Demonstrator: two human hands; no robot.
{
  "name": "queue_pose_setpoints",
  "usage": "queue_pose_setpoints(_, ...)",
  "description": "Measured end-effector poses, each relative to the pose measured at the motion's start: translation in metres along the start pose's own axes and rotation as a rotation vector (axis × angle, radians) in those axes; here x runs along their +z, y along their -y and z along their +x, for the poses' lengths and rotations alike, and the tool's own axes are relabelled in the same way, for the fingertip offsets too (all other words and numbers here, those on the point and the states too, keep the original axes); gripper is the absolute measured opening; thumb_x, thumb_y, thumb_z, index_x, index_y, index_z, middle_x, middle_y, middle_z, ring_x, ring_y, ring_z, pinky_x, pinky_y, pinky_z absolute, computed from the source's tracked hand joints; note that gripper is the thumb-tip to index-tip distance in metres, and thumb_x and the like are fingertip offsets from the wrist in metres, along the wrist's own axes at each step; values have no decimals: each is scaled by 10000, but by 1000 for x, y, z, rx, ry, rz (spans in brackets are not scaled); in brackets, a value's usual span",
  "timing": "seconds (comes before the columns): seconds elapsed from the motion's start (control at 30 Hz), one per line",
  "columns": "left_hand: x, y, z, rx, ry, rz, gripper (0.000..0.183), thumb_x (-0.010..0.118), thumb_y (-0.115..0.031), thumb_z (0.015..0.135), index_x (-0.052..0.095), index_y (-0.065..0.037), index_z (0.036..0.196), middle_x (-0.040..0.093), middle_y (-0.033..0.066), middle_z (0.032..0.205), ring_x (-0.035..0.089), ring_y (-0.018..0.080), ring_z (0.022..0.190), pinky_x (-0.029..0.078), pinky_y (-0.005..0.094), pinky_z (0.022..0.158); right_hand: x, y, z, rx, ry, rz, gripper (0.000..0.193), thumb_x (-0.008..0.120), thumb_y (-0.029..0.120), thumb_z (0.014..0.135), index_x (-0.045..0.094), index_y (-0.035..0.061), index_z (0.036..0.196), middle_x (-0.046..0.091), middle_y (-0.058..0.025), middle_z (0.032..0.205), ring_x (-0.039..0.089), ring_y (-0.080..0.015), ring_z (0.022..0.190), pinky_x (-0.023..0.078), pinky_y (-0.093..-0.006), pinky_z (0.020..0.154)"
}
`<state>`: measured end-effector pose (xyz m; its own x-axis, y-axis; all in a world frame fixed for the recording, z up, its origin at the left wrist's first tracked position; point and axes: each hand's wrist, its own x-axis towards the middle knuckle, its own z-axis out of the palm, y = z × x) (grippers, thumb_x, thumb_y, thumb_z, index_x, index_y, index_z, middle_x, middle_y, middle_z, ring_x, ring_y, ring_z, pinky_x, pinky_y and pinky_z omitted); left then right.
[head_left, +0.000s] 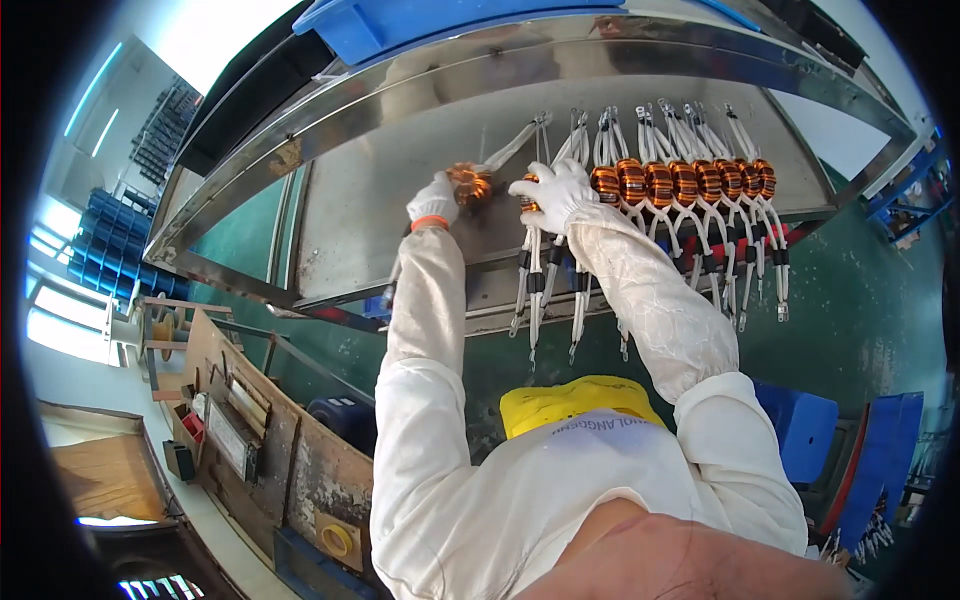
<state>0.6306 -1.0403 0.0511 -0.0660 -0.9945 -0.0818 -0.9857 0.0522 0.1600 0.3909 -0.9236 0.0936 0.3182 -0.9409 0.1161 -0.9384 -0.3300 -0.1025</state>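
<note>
My left hand (432, 202), in a white glove with an orange cuff band, is closed at the near-left side of a copper-wound ring coil (470, 184). White sleeved leads run from that coil to metal lugs at the far right, and its ring face is turned up. My right hand (562, 194), also gloved, has its fingers curled over another copper coil (528, 192), the leftmost of the row. Several more coils (683, 184) stand side by side to the right. Their white leads (735, 250) with black sleeves hang over the shelf's near edge.
The coils rest on a metal shelf (370, 200) with a steel frame rail (480, 75) beyond. A blue bin (420, 25) sits above it. A wooden bench (290, 430) is at lower left, a yellow cloth-like item (580, 400) before my body, and a blue container (800, 425) lower right.
</note>
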Motion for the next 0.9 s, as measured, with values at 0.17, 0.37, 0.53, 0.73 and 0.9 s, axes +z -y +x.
queue_pose_setpoints(0.17,-30,43,-26,-95,-155,128,428,589,-301,942,463,-136,1317,662,143,1189,687,381,1025,566,478,783,-4,-1,-2,9,19,17,491,701,457,822,617,329,1289,507,-128,1434,519,-386,1226,277,-498,1139)
queue_pose_setpoints(0.37,-10,127,-71,126,-687,549,562,549,-157,927,369,-70,1452,606,93,1060,639,243,745,555,389,594,-10,12,5,-28,58,3,457,688,435,824,629,317,1261,531,-115,1406,551,-366,1184,321,-486,1097)
queue_pose_setpoints(0.53,16,127,-114,207,-725,487,638,551,-117,896,334,-59,1494,584,114,1112,642,266,826,536,404,708,-7,6,8,-35,79,-26,451,682,447,821,627,316,1250,547,-96,1368,570,-373,1146,331,-495,1085)
queue_pose_setpoints(0.73,3,108,-118,-150,-366,83,657,546,-174,943,243,-99,1521,623,176,1186,674,354,942,564,470,741,-6,0,3,-69,-23,-49,422,690,446,806,627,293,1195,568,-86,1260,584,-347,1085,377,-478,1037)
queue_pose_setpoints(0.9,12,133,-117,-232,-336,-77,680,600,-232,932,249,-114,1503,643,200,1149,686,380,942,563,478,776,-1,4,-3,-85,-96,-59,443,711,440,774,617,298,1183,556,-74,1242,580,-328,1092,379,-463,1040)
